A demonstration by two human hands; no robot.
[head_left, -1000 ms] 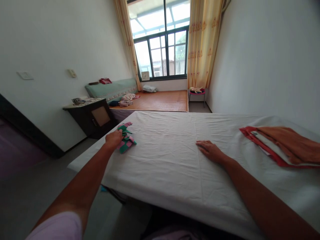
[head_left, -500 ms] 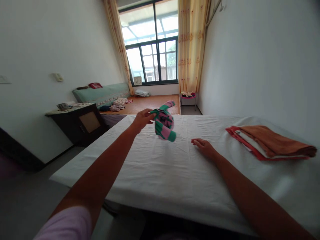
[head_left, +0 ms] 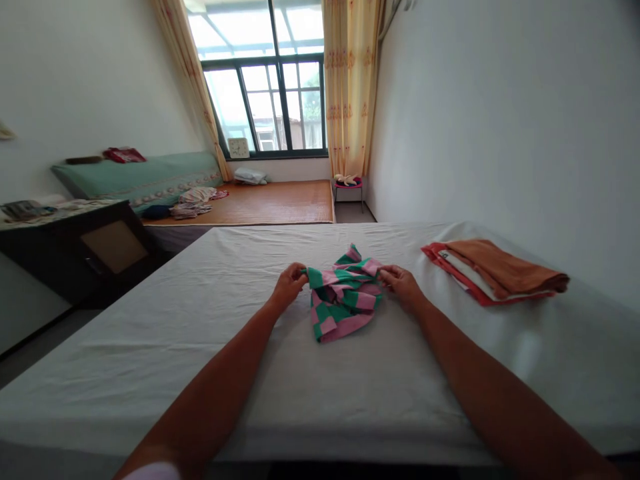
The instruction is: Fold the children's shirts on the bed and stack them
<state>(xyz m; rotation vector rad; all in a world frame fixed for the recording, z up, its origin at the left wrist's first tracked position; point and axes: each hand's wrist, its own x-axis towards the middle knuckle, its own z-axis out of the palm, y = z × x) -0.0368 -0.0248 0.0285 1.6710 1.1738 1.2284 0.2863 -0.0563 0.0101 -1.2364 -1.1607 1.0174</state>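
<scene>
A crumpled pink and green checked garment (head_left: 345,303) lies on the white sheet (head_left: 380,387) between my hands; its exact kind is hard to make out in its folds. At its left edge, my left hand (head_left: 290,285) pinches the cloth between thumb and fingers. My right hand (head_left: 401,283) grips the opposite edge the same way. The cloth is drawn out between the two pinches, and its lower part spreads loosely toward me.
Folded clothes (head_left: 500,270), brown, white and red, lie stacked on the right. Beyond the covered surface stands a bed with a brown mat (head_left: 280,200), clothes heaped on its left. A dark cabinet (head_left: 95,247) stands at the left, and a small stool (head_left: 349,185) by the curtain.
The garment, held up by my left hand alone before, has come down onto the sheet. My right hand has taken hold of its right edge. The view has turned slightly right.
</scene>
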